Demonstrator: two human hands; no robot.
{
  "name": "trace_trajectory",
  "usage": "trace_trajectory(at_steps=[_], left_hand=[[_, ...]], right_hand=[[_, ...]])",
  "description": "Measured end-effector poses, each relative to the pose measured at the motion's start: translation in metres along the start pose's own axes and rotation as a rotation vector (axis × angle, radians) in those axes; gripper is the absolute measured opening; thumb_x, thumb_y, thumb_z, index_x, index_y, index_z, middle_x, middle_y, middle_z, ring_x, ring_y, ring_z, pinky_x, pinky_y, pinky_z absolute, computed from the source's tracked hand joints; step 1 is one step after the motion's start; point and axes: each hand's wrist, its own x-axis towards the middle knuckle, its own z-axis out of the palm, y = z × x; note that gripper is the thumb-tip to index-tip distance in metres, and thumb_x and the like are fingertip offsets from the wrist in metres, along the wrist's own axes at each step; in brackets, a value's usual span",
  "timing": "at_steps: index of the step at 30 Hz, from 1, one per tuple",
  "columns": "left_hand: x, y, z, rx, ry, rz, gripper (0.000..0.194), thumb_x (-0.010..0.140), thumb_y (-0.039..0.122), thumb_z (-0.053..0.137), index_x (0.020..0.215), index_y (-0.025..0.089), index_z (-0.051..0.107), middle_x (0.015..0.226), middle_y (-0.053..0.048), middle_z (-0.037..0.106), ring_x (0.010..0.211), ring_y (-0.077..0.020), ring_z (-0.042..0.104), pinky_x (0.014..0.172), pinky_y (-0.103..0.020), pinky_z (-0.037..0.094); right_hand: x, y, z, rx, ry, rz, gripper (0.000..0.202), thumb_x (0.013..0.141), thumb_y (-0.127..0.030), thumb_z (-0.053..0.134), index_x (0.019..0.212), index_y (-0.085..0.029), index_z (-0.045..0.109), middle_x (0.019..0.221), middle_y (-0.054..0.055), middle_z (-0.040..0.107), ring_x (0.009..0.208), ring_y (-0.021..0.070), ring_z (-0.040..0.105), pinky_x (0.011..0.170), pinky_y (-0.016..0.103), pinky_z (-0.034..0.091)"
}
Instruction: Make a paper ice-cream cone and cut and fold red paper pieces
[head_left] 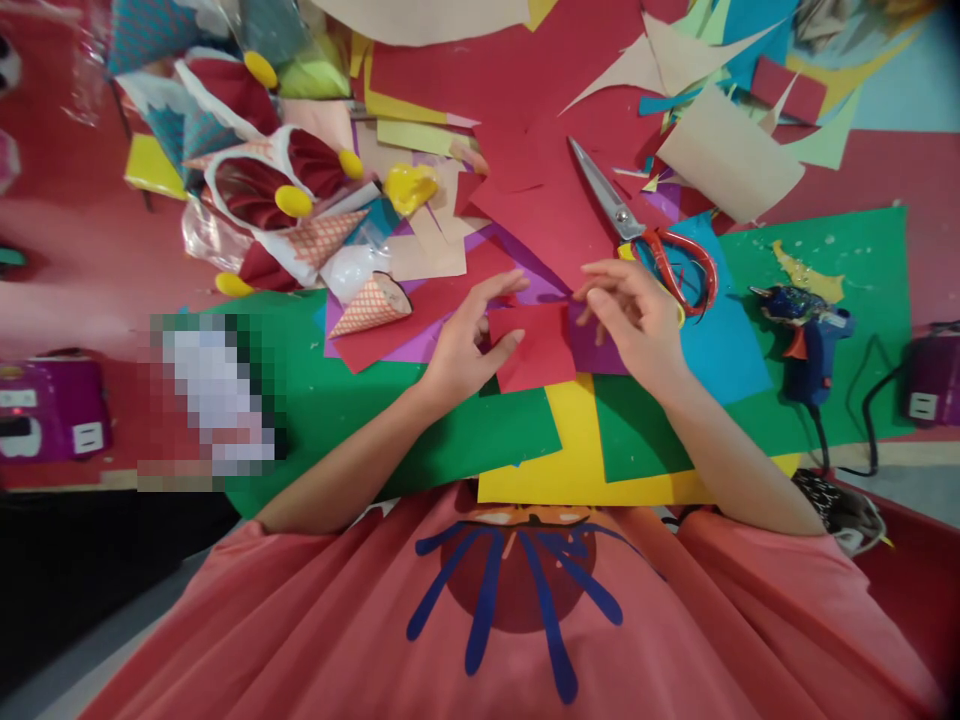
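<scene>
A small red paper piece (534,350) lies between my two hands, over green, yellow and purple sheets. My left hand (480,335) is at its left edge, fingers curved and apart, with nothing visible between them. On the right, my right hand (630,315) hovers over purple paper (596,345), its fingers loosely bent and apart, holding nothing that shows. Scissors with red handles (679,270) lie just beyond my right hand, blades pointing away to the upper left. A small patterned paper cone (373,306) rests left of my left hand.
A blue glue gun (817,350) with a cord lies on green sheet (885,300) at the right. Several cone-shaped crafts with yellow ovals (292,201) are piled at upper left. Beige paper (731,155) and scraps lie at upper right. Purple power sockets (52,408) stand at the left.
</scene>
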Motion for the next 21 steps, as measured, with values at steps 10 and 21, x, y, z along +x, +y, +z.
trace_trajectory(at_steps=[10,21], left_hand=[[0.026,0.010,0.007,-0.229,0.050,-0.128,0.066,0.076,0.060,0.066,0.131,0.031,0.042,0.128,-0.005,0.062,0.125,-0.0262,0.059,0.088,-0.035,0.060],[0.028,0.011,0.012,-0.291,0.003,-0.257,0.040,0.076,0.056,0.068,0.078,0.017,0.060,0.060,0.003,0.060,0.045,-0.0080,0.062,0.040,-0.017,0.049]], right_hand=[[0.018,0.000,-0.001,-0.104,0.169,-0.060,0.045,0.090,-0.049,0.049,0.131,-0.031,0.046,0.091,0.006,0.065,0.086,0.0236,0.062,0.073,0.040,0.052],[0.023,0.015,-0.005,0.187,0.290,-0.022,0.025,0.083,-0.053,0.056,0.082,-0.028,0.056,0.079,0.002,0.059,0.075,0.0205,0.061,0.070,0.038,0.054]])
